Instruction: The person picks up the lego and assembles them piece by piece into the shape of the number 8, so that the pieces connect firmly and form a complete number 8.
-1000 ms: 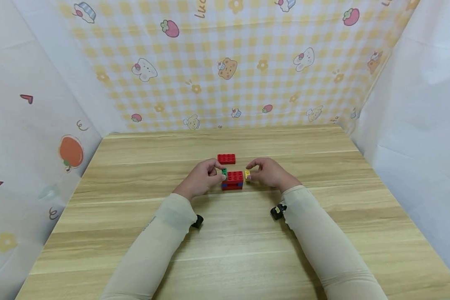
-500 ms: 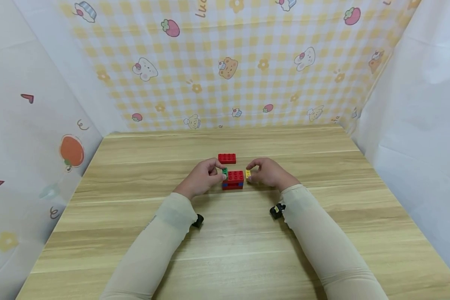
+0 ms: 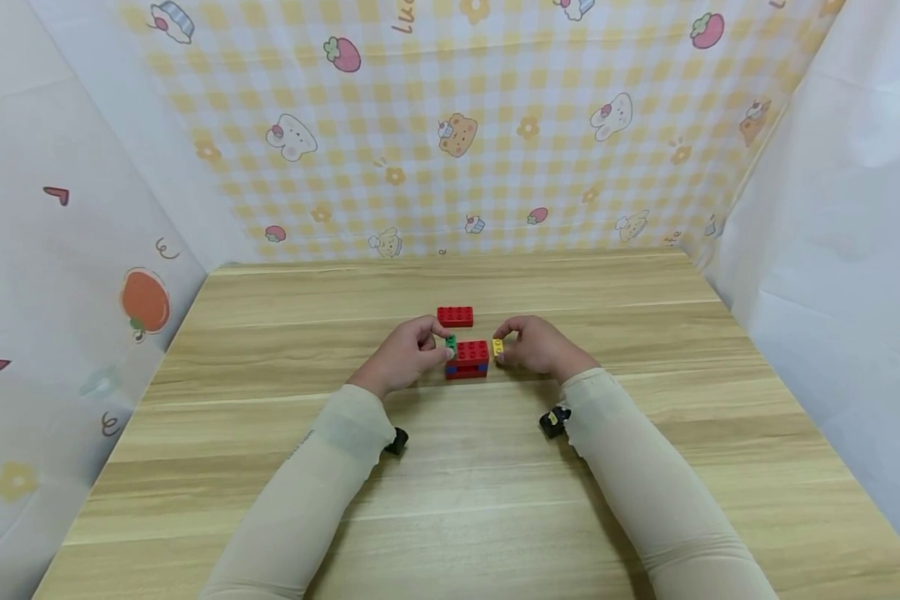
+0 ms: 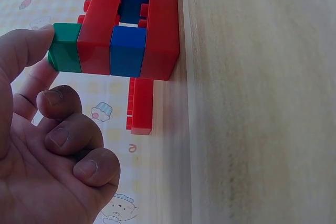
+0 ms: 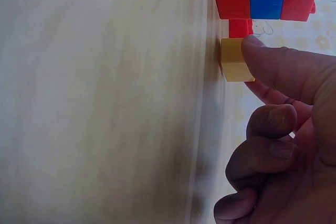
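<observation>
A stack of building bricks (image 3: 473,351) stands mid-table: a red brick on top, two blue bricks (image 4: 127,52) with a gap between them, and a red brick at the bottom. My left hand (image 3: 407,358) pinches a green brick (image 4: 68,48) between thumb and index finger, seated at the left end of the stack's top. The other left fingers are curled in the left wrist view. Just right of the stack, my right hand (image 3: 543,345) pinches a small yellow brick (image 5: 234,61) at table level. The yellow brick is apart from the stack.
A loose red brick (image 3: 455,317) lies on the wooden table (image 3: 465,500) behind the stack. A patterned cloth (image 3: 420,192) hangs behind the table, and white sheets flank it. Dark wrist devices (image 3: 553,422) show under both sleeves.
</observation>
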A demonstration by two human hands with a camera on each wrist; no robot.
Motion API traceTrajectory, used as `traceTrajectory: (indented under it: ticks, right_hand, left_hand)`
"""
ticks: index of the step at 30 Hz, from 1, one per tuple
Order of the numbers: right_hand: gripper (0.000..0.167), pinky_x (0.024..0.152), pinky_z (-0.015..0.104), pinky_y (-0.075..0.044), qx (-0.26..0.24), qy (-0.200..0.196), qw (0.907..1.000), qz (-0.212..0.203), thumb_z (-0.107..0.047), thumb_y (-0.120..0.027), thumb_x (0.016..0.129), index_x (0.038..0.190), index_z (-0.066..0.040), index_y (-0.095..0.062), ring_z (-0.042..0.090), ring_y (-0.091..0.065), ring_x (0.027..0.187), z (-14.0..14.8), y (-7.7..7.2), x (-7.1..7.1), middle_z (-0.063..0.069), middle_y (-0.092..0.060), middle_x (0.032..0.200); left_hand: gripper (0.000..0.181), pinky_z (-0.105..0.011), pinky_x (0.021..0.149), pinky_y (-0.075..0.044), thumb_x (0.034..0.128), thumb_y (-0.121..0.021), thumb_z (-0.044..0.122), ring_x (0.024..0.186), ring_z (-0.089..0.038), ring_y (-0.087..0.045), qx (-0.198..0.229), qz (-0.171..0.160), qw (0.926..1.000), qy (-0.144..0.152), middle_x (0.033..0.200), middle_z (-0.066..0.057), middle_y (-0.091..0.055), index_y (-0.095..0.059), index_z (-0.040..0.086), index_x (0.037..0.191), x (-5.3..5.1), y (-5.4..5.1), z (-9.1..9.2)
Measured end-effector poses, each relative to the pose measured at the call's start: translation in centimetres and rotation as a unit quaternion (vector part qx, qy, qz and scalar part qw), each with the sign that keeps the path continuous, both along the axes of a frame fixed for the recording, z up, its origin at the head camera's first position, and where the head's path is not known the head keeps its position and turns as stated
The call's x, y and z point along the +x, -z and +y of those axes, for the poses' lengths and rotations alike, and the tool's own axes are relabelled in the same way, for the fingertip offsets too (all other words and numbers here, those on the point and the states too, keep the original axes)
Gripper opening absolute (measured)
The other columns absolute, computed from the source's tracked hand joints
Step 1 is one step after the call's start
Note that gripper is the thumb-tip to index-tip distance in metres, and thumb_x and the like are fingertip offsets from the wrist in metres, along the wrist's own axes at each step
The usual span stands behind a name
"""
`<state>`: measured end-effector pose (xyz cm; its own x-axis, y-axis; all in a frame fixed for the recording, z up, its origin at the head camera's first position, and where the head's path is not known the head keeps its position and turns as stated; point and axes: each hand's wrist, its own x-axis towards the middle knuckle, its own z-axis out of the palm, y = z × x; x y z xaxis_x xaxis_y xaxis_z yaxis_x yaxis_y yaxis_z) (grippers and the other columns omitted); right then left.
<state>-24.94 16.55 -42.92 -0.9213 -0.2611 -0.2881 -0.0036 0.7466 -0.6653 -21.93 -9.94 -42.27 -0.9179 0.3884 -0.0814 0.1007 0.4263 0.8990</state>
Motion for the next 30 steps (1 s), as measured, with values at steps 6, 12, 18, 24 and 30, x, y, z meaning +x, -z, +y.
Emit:
traceTrajectory:
  ticks: [6, 12, 18, 24, 30]
  right_hand:
    - [0.028, 0.066, 0.033, -0.043, 0.006, -0.004, 0.9999, 0.01, -0.017, -0.078, 0.096, 0.123, -0.015, -0.072, 0.02, -0.051, 0.074, 0.0, 0.0, 0.0, 0.006, -0.056, 0.088]
    - [0.027, 0.065, 0.032, -0.044, 0.005, -0.01, 0.9998, 0.014, -0.017, -0.078, 0.096, 0.122, -0.014, -0.071, 0.019, -0.051, 0.072, 0.2, -0.1, 0.0, 0.006, -0.056, 0.086]
    - [0.027, 0.062, 0.033, -0.044, -0.006, -0.012, 0.9997, 0.018, -0.019, -0.078, 0.096, 0.121, -0.016, -0.07, 0.02, -0.051, 0.069, 0.3, -0.5, 0.3, 0.006, -0.055, 0.082]
    - [0.028, 0.059, 0.032, -0.043, -0.015, -0.018, 0.9993, 0.028, -0.018, -0.076, 0.096, 0.123, -0.015, -0.07, 0.019, -0.049, 0.066, 0.4, -1.3, 0.6, 0.006, -0.054, 0.08]
    - [0.031, 0.058, 0.031, -0.041, -0.026, -0.019, 0.999, 0.031, -0.018, -0.076, 0.097, 0.127, -0.013, -0.07, 0.019, -0.047, 0.065, 0.6, -2.1, 1.0, 0.005, -0.051, 0.079]
  left_hand:
    - [0.018, -0.032, 0.061, -0.038, 0.1012, -0.071, 0.02, 0.062, -0.019, -0.041, 0.001, 0.001, 1.0, 0.003, 0.074, -0.001, -0.046, -0.068, 0.018, 0.119, -0.1, 0.2, 0.0]
    - [0.017, -0.032, 0.061, -0.038, 0.1013, -0.071, 0.02, 0.062, -0.019, -0.04, 0.003, -0.001, 1.0, 0.002, 0.074, -0.001, -0.045, -0.068, 0.018, 0.118, 0.0, 0.1, 0.0]
    - [0.017, -0.032, 0.062, -0.039, 0.1012, -0.071, 0.02, 0.063, -0.019, -0.041, 0.001, 0.0, 1.0, 0.003, 0.075, -0.001, -0.046, -0.068, 0.017, 0.118, 0.1, -0.1, 0.0]
    - [0.018, -0.032, 0.06, -0.039, 0.1016, -0.07, 0.02, 0.062, -0.019, -0.04, -0.002, 0.0, 1.0, 0.004, 0.075, -0.001, -0.046, -0.068, 0.018, 0.119, 0.0, -0.1, 0.0]
    - [0.019, -0.031, 0.061, -0.039, 0.1013, -0.071, 0.019, 0.063, -0.018, -0.041, -0.003, -0.001, 1.0, 0.004, 0.076, -0.001, -0.046, -0.068, 0.017, 0.12, 0.0, -0.2, 0.0]
